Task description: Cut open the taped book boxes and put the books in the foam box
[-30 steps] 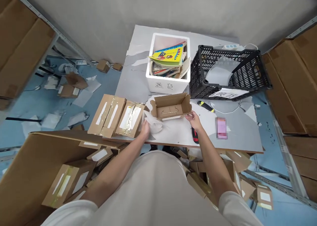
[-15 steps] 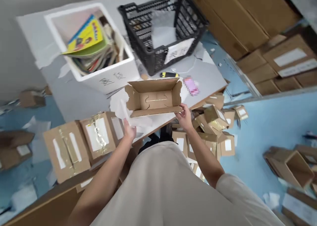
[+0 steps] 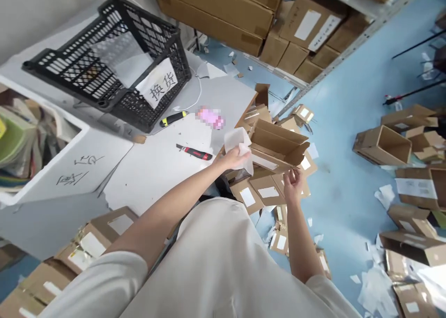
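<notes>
An open cardboard box (image 3: 278,143) hangs off the right edge of the table, its flaps up and a white label on its near side. My right hand (image 3: 293,184) is closed on its lower right corner. At the box's left end, my left hand (image 3: 235,158) has its fingers closed on a crumpled white packing sheet (image 3: 237,137); whether it also grips the box is hidden. Behind my left forearm, a red and black utility knife (image 3: 195,153) lies on the table with its blade out. A yellow and black utility knife (image 3: 173,119) lies farther back.
A black plastic crate (image 3: 114,97) with a handwritten label stands on the table (image 3: 139,188). Left of it is a white foam box (image 3: 69,169) of books. Labelled cartons (image 3: 266,188) are piled below the table's right edge. Shelving (image 3: 362,34) and scattered open boxes (image 3: 379,143) stand at the right.
My view and body have turned right. The box has moved from above the table to beyond its right edge. My left hand has taken up the white sheet, and the red utility knife has come into sight.
</notes>
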Demonstrator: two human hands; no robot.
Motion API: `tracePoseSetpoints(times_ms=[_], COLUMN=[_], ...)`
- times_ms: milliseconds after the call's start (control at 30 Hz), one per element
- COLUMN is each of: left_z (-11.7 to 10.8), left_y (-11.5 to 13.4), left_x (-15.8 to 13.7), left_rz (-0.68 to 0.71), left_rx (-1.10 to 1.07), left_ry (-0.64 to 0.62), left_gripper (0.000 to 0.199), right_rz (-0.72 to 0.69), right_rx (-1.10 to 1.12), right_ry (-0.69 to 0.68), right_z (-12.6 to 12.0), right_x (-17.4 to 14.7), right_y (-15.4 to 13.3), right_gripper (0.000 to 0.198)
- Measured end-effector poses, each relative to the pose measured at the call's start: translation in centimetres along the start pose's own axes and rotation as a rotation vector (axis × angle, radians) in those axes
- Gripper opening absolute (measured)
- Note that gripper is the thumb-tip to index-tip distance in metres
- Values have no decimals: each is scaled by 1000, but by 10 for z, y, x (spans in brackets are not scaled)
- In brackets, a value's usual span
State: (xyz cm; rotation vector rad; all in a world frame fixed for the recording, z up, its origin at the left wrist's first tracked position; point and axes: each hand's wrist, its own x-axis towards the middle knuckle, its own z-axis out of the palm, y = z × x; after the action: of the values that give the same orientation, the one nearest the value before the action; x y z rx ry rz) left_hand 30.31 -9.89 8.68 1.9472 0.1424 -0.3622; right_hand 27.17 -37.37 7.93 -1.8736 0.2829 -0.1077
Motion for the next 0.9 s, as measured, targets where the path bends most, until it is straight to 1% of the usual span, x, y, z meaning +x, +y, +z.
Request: tracePoseSetpoints(times_ms=[33,67,100,133,200,233,300,367,433,500,567,633,667,733,800,867,900], left_z=[9,16,22,26,25,20,3,-20,-41,-58,-67,-64,-58,-37,-10,14,22], left_y=[11,20,28,34,41,41,36,24,9,-9,-30,-50,-59,-76,-88,-98,-102], left_x=[16,27,35,39,38,33,17,-7,-38,-77,-124,-177,-205,-259,-306,-343,-356], left_rz=[0,31,83,149,260,288,285,228,146,56,-43,-152,-213,-343,-478,-610,-678], left_rx=[47,41,-13,-89,-247,-295,-313,-304,-310,-331,-382,-486,-555,-698,-813,-891,-940], left_ry=[-44,-80,-100,-111,-110,-90,-14,110,265,431,603,805,923,1162,1315,1512,1617], left_gripper=[65,75,82,85,79,73,60,49,43,41,41,42,43,47,50,51,52], right_rz=[12,30,49,66,85,87,70,28,-40,-119,-209,-308,-368,-512,-660,-769,-807], right_rx=[-79,-150,-203,-230,-241,-247,-271,-277,-250,-217,-186,-170,-168,-163,-139,-92,-65], right_ry=[40,75,100,116,119,105,50,-23,-73,-122,-222,-377,-462,-639,-837,-1048,-1153], right_z=[-10,-17,-23,-26,-25,-22,-12,4,28,62,108,163,191,245,292,332,350], right_x=[2,4,6,7,11,13,22,35,51,66,75,70,61,33,-7,-54,-80], right_y=[6,11,15,18,21,20,16,9,-1,-13,-29,-48,-58,-81,-102,-121,-128], right_gripper=[60,65,70,75,82,83,79,71,64,58,50,41,37,30,26,25,26])
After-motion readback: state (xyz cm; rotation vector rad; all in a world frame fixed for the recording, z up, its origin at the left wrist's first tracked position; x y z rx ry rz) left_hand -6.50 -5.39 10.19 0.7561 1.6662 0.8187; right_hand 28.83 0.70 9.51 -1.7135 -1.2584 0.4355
